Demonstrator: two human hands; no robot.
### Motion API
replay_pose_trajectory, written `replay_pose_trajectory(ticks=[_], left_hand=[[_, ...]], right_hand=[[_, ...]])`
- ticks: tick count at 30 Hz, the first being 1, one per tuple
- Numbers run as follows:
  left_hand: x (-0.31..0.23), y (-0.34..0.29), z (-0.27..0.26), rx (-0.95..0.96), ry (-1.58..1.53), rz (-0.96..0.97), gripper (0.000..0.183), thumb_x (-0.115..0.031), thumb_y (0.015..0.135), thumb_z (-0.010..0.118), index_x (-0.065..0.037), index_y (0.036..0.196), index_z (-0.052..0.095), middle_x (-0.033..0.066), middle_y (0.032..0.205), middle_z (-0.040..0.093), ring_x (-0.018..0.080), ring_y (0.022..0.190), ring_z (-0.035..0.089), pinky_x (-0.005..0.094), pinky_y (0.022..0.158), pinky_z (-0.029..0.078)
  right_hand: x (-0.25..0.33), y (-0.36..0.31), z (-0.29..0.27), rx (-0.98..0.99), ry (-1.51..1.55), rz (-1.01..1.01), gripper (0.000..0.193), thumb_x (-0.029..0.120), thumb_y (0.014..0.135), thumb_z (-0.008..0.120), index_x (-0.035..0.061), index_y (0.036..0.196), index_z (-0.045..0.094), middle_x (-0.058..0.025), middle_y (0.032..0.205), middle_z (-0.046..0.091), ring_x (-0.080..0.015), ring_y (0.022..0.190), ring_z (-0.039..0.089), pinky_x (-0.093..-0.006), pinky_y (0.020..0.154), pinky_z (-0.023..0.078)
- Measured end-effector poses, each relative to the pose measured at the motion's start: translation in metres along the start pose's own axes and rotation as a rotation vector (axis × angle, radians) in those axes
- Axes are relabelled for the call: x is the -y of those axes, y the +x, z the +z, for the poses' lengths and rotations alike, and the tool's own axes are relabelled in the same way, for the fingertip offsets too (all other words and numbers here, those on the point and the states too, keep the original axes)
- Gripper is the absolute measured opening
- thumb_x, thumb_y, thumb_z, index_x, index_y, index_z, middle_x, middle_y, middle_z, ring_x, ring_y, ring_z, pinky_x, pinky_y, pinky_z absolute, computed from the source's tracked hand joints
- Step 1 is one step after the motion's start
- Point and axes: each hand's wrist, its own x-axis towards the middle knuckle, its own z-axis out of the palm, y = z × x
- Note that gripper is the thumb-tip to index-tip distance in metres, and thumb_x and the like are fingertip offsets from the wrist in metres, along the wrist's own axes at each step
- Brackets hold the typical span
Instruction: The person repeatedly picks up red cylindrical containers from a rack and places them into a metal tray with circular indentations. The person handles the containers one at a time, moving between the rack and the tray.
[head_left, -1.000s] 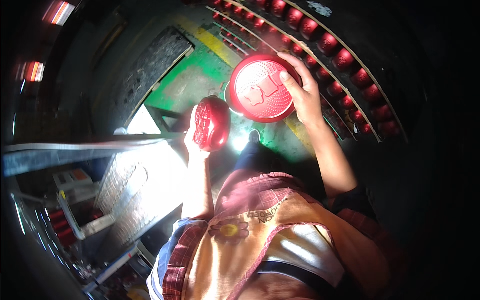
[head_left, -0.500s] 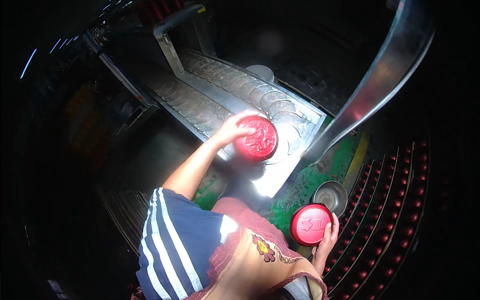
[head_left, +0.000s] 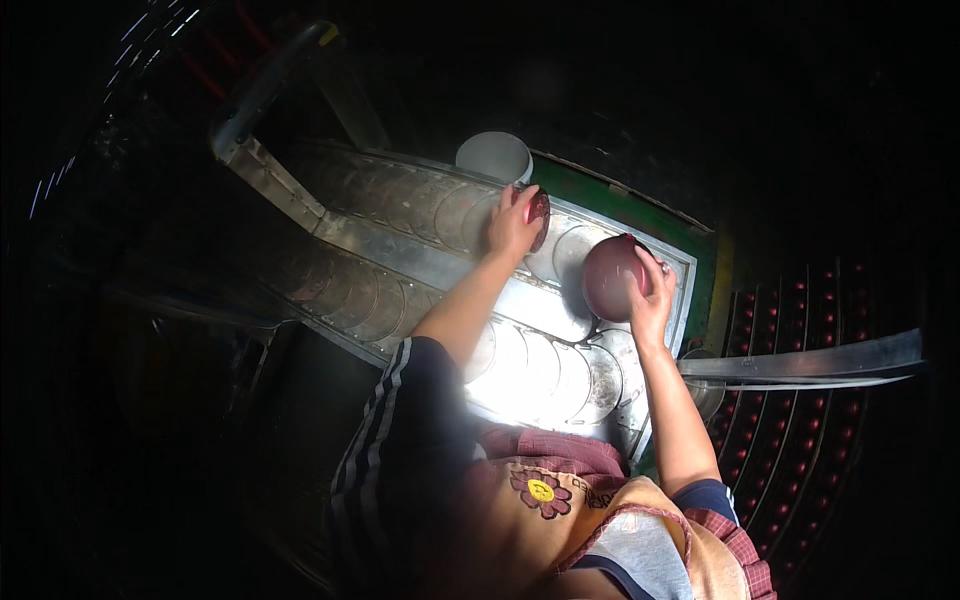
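My left hand (head_left: 512, 222) grips a red round lid (head_left: 539, 220) edge-on, pressed down against the far row of a long metal tray (head_left: 420, 265) lined with overlapping shiny round discs. My right hand (head_left: 648, 296) holds a second red round lid (head_left: 611, 277) tilted over the tray's right end. The near row of discs (head_left: 548, 368) lies bright under a light, just in front of my body.
A white round cup-like container (head_left: 493, 156) stands beyond the tray. A green surface (head_left: 640, 212) borders the tray's far right. Rows of red round lids (head_left: 800, 400) fill racks at the right, crossed by a metal bar (head_left: 800, 362). The surroundings are dark.
The view has swung. My left hand has moved with its lid to the tray's far row. My right hand has brought its lid up from the racks to the tray's right end.
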Motion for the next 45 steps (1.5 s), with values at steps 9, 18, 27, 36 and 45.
replay_pose_trajectory(ticks=[9,18,27,36,45], left_hand=[[0.055,0.009,0.018,-0.082,0.06,-0.133,0.062,-0.018,0.077,0.076,-0.036,0.133,0.058,0.0062,0.149,0.042,0.0375,0.123,0.049,0.0456,0.099,0.048],[0.06,-0.006,-0.004,-0.196,0.195,-0.088,0.068,-0.01,0.076,0.076,-0.033,0.137,0.057,0.0088,0.158,0.032,0.038,0.133,0.041,0.0474,0.107,0.039],[-0.093,-0.132,-0.001,-0.356,-0.402,0.089,0.049,0.006,0.087,0.058,-0.007,0.135,0.057,0.0092,0.139,0.051,0.0239,0.123,0.052,0.0366,0.093,0.048],[-0.276,-0.346,0.132,-0.075,-0.67,-0.243,0.036,-0.005,0.094,0.06,-0.002,0.129,0.058,0.0122,0.125,0.061,0.0167,0.099,0.06,0.0288,0.074,0.054],[-0.387,-0.377,0.215,0.253,-0.66,-0.126,0.035,0.006,0.094,0.056,-0.003,0.128,0.059,0.0054,0.114,0.062,0.0109,0.093,0.059,0.0239,0.069,0.052]], right_hand=[[-0.013,0.058,0.15,0.085,-0.222,0.018,0.04,0.021,0.083,0.072,0.0301,0.121,0.068,-0.0172,0.137,0.047,-0.0349,0.125,0.049,-0.0412,0.1,0.047],[-0.016,0.039,0.19,0.336,-0.381,0.035,0.059,0.019,0.082,0.068,0.0306,0.139,0.055,-0.0298,0.148,0.034,-0.0467,0.133,0.035,-0.0484,0.108,0.04],[-0.013,-0.055,-0.057,0.748,0.334,-0.255,0.042,0.011,0.092,0.061,0.0157,0.133,0.062,-0.0134,0.128,0.059,-0.0295,0.12,0.057,-0.0373,0.102,0.045],[-0.171,-0.191,-0.445,0.323,0.359,0.226,0.029,0.01,0.094,0.061,0.0077,0.122,0.067,-0.0096,0.113,0.066,-0.0197,0.102,0.065,-0.0313,0.092,0.05],[-0.283,-0.16,-0.594,-0.317,0.549,0.465,0.026,0.003,0.096,0.06,0.0013,0.121,0.065,-0.0079,0.117,0.068,-0.0125,0.097,0.065,-0.0254,0.081,0.054]])
